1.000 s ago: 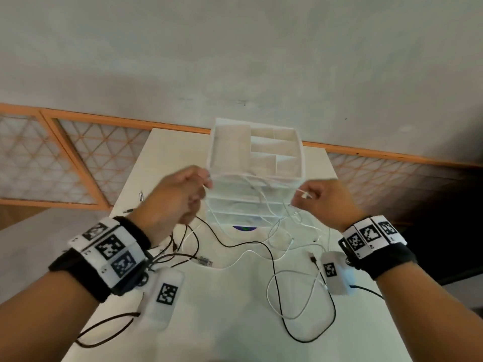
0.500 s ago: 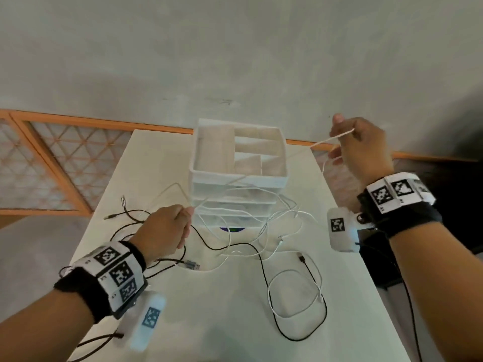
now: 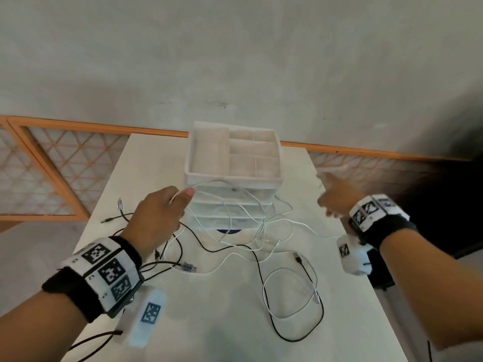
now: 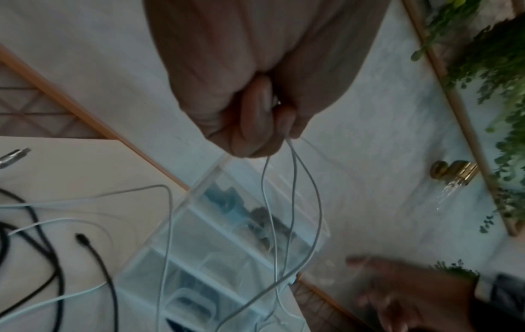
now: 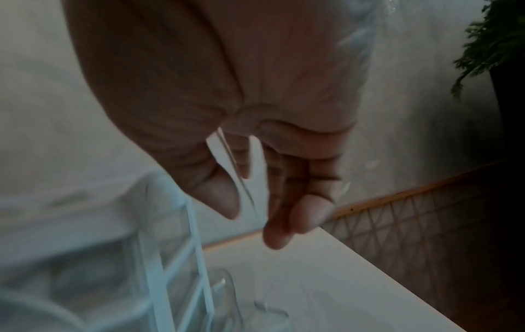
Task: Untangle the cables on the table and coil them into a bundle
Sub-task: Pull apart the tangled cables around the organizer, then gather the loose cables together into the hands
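Observation:
White cables (image 3: 245,205) and black cables (image 3: 257,259) lie tangled on the table in front of a drawer organizer. My left hand (image 3: 167,207) is raised at the organizer's front left corner and grips several white strands (image 4: 292,179) that hang down in loops. My right hand (image 3: 337,197) is blurred, to the right of the organizer. Its fingers (image 5: 298,211) are loosely spread. A thin white strand (image 5: 238,175) runs through the gap between thumb and fingers, with no pinch visible.
The white drawer organizer (image 3: 232,180) with an open compartment top stands mid-table. A white and black cable loop (image 3: 290,296) lies at the front right. A USB plug (image 3: 189,267) and black plugs (image 3: 120,205) lie at the left. The table's right edge (image 3: 347,252) is under my right wrist.
My right hand dropped from high at the right to level with the organizer, its pinch on the white cable end loosened. My left hand rose with the white strands to the organizer's front.

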Demonstrator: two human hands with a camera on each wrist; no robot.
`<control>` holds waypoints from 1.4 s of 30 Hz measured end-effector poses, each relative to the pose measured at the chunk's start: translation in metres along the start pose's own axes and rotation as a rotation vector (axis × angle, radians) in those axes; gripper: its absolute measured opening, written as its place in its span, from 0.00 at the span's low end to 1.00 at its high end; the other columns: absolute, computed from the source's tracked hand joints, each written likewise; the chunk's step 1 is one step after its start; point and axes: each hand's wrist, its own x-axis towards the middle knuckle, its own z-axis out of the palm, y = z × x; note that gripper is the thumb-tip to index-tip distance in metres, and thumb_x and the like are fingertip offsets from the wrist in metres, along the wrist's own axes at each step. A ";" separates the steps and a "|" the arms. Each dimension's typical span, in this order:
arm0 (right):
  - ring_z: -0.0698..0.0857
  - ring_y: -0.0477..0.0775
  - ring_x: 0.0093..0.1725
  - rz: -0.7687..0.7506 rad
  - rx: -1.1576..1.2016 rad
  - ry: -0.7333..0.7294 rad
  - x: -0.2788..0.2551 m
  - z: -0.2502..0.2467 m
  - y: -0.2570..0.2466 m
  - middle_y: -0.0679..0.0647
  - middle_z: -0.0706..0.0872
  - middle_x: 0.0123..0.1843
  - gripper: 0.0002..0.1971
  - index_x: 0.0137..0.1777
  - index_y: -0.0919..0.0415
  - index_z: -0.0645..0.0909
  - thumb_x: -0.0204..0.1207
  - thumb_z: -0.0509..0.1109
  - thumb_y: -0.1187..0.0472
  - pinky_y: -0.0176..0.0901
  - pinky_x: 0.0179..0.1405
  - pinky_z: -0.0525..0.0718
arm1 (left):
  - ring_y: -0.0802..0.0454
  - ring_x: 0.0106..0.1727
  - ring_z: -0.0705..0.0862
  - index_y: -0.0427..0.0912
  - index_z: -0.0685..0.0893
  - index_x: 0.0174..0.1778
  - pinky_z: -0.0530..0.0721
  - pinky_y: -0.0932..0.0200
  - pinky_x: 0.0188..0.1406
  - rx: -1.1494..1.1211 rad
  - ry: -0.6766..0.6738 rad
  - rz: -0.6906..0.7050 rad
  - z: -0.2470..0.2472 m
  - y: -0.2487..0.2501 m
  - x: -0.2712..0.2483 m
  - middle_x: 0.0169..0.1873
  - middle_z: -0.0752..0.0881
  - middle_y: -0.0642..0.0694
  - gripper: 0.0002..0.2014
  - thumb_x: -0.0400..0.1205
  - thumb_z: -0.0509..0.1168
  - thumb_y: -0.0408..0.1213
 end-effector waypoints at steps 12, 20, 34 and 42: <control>0.79 0.46 0.25 -0.427 -0.128 -0.178 -0.062 0.057 -0.058 0.49 0.83 0.28 0.12 0.33 0.53 0.84 0.75 0.77 0.50 0.40 0.31 0.76 | 0.63 0.23 0.71 0.40 0.84 0.38 0.67 0.72 0.26 0.122 -0.408 0.468 0.049 0.078 -0.030 0.21 0.74 0.58 0.18 0.84 0.62 0.52; 0.91 0.40 0.47 -0.211 0.228 0.123 -0.018 0.055 0.020 0.38 0.90 0.54 0.26 0.72 0.38 0.75 0.77 0.76 0.55 0.24 0.67 0.71 | 0.52 0.32 0.77 0.44 0.70 0.34 0.72 0.54 0.38 0.782 -0.467 0.043 0.042 -0.013 -0.024 0.29 0.79 0.50 0.21 0.89 0.52 0.53; 0.87 0.56 0.42 0.314 -0.218 -0.155 -0.057 0.167 0.123 0.56 0.88 0.44 0.09 0.36 0.60 0.83 0.66 0.77 0.55 0.37 0.39 0.80 | 0.45 0.26 0.85 0.38 0.76 0.35 0.76 0.58 0.25 0.042 -0.212 -0.350 0.063 -0.008 -0.026 0.23 0.86 0.44 0.18 0.89 0.57 0.44; 0.88 0.46 0.27 -0.112 0.227 0.233 -0.063 0.097 0.054 0.46 0.92 0.35 0.07 0.44 0.55 0.88 0.75 0.71 0.67 0.29 0.32 0.83 | 0.44 0.30 0.86 0.36 0.78 0.37 0.77 0.56 0.27 -0.101 -0.273 -0.355 0.056 0.001 -0.023 0.28 0.88 0.41 0.15 0.88 0.58 0.37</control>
